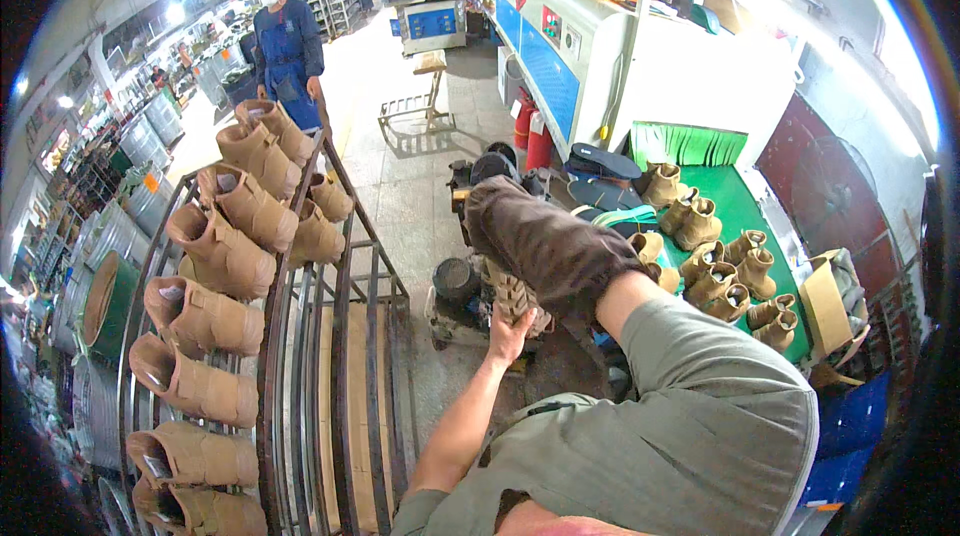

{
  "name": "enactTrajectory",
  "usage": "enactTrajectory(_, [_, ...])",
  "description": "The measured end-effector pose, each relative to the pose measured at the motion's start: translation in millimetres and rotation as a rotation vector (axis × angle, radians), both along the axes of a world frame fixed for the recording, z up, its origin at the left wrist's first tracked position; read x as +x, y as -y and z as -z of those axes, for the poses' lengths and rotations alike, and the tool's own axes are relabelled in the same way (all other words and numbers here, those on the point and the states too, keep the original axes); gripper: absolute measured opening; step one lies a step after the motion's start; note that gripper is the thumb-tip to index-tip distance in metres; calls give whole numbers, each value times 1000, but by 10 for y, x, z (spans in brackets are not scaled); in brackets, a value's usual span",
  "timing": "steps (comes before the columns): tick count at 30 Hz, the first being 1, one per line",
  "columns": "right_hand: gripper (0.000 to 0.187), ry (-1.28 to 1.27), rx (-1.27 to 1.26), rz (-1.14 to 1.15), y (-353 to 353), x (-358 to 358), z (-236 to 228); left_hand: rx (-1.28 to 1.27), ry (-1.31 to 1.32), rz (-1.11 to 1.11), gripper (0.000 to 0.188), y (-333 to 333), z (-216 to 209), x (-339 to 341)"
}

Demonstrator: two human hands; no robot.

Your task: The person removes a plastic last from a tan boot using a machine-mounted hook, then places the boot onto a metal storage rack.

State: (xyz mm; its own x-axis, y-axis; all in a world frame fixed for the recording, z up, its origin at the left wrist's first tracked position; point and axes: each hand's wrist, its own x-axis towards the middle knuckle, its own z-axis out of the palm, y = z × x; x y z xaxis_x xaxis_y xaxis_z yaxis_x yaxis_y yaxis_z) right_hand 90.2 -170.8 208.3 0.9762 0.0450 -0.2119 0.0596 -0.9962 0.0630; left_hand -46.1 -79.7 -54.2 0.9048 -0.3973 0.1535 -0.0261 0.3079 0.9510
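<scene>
My left hand [511, 334] is closed round a tan boot [507, 294], whose lugged, patterned sole shows. The boot is against a dark machine [456, 281] with round black parts, low in front of me; I cannot tell whether they touch. My right arm reaches across above the boot in a brown sleeve cover [545, 236]. That sleeve hides my right hand and part of the boot, so its fingers do not show.
A metal rack [345, 336] with rows of tan boots [215, 321] stands close on my left. On my right, more tan boots stand on a green conveyor belt [725, 201] leading from a white machine. Beyond are red fire extinguishers [538, 143], a stool [425, 96] and a person in blue [287, 46].
</scene>
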Motion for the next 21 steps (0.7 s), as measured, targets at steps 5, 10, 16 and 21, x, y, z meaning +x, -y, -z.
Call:
enactTrajectory(5, [87,31,129,39,496,-389,239,370,131,-1,78,-267,-164,-293])
enactTrajectory(10, [95,5,476,180,1157,-1209,1243,740,260,111,83,-382,-140,-471])
enactTrajectory(16, [82,-111,993,344,1878,-1704,1744,1281,320,597,79,-298,99,169])
enactTrajectory(21, [73,-139,894,338,2127,-1834,2428,-370,-789,377,68,-31,-222,600])
